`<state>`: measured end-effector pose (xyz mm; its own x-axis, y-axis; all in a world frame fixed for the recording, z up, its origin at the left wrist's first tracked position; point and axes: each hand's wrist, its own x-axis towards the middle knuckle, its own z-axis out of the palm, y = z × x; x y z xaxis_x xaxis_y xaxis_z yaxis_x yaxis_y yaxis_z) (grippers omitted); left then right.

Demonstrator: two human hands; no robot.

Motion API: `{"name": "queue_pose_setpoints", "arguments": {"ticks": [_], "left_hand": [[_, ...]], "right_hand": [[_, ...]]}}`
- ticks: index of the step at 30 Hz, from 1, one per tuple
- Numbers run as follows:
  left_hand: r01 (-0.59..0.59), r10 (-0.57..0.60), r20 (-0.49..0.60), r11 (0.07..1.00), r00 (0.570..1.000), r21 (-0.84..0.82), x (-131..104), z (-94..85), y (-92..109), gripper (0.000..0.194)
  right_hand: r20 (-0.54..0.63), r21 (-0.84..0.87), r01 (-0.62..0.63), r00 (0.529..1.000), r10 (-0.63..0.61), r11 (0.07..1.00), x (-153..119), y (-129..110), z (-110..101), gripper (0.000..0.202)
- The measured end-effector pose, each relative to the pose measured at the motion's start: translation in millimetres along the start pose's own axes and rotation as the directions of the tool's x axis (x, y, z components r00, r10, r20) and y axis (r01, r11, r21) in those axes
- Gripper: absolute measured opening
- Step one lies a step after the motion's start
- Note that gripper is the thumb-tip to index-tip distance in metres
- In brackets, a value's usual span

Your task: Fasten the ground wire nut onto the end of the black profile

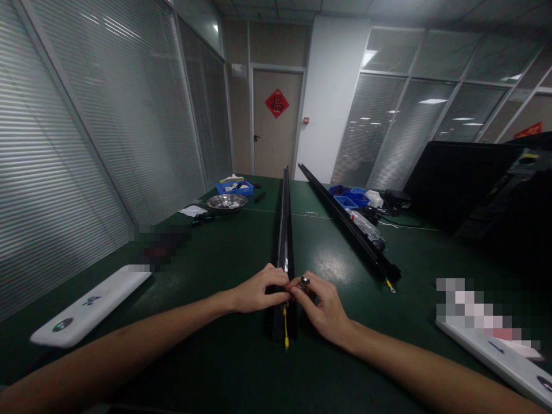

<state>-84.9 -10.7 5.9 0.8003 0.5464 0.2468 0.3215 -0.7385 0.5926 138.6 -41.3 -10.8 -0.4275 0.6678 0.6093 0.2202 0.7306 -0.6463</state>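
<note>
A long black channel-shaped rail (pixel 283 230) runs away from me down the middle of the table. My left hand (pixel 264 290) is closed over its near part, with thumb and fingertips pinched together. My right hand (pixel 324 306) meets it from the right, also in a pinch, and the fingertips of both hands touch. Whatever lies between them is hidden. A small shiny metal piece (pixel 304 280) shows at the right fingers; whether it is held or worn cannot be told. Below the hands, a yellow wire (pixel 285 325) with a terminal end lies along the rail's near end.
Right of centre lies a second black rail (pixel 349 224) with a yellow-sleeved ring terminal (pixel 390 286). Blue bins (pixel 347 201) and a plastic-wrapped bundle (pixel 366 226) sit beyond it. At the back left are a metal bowl (pixel 226 202) and a blue tray (pixel 235 188). White devices (pixel 92 307) flank me.
</note>
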Motion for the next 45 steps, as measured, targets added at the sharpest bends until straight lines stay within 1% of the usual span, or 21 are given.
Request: {"name": "queue_pose_setpoints", "arguments": {"ticks": [5,10,14,22,30,38,41,45], "left_hand": [[0.002,-0.002,0.0,1.0,1.0,0.005,-0.1,1.1,-0.8,0.03],[0.001,-0.001,-0.008,1.0,1.0,0.014,-0.4,1.9,-1.4,0.031],[0.015,-0.015,-0.017,1.0,1.0,0.008,0.2,1.5,0.7,0.036],[0.009,-0.009,0.002,1.0,1.0,-0.016,0.9,-0.4,2.3,0.039],[0.007,-0.007,-0.022,1.0,1.0,-0.006,1.1,0.7,2.6,0.042],[0.004,-0.003,-0.015,1.0,1.0,0.009,0.5,2.3,-1.1,0.041],[0.003,-0.003,-0.015,1.0,1.0,0.006,0.5,2.3,-0.9,0.039],[0.013,-0.013,-0.025,1.0,1.0,0.004,0.9,1.5,1.5,0.04]], "right_hand": [[0.008,0.003,-0.021,1.0,0.021,1.0,-0.5,1.5,0.8,0.017],[0.024,0.028,-0.009,1.0,0.009,1.0,0.0,2.4,1.3,0.018],[0.036,0.054,-0.003,0.999,0.001,0.999,1.0,2.1,0.5,0.021],[0.025,0.018,-0.03,0.999,0.03,0.999,0.3,0.3,0.4,0.019],[0.039,0.057,0.011,0.999,-0.013,0.998,0.9,0.2,-0.4,0.022],[0.005,0.023,-0.012,1.0,0.012,1.0,-0.5,2.9,2.3,0.016],[0.009,0.033,0.0,1.0,-0.001,0.999,-0.8,3.7,2.5,0.017],[0.03,0.048,0.013,0.999,-0.015,0.999,-0.7,3.1,1.5,0.022]]}}
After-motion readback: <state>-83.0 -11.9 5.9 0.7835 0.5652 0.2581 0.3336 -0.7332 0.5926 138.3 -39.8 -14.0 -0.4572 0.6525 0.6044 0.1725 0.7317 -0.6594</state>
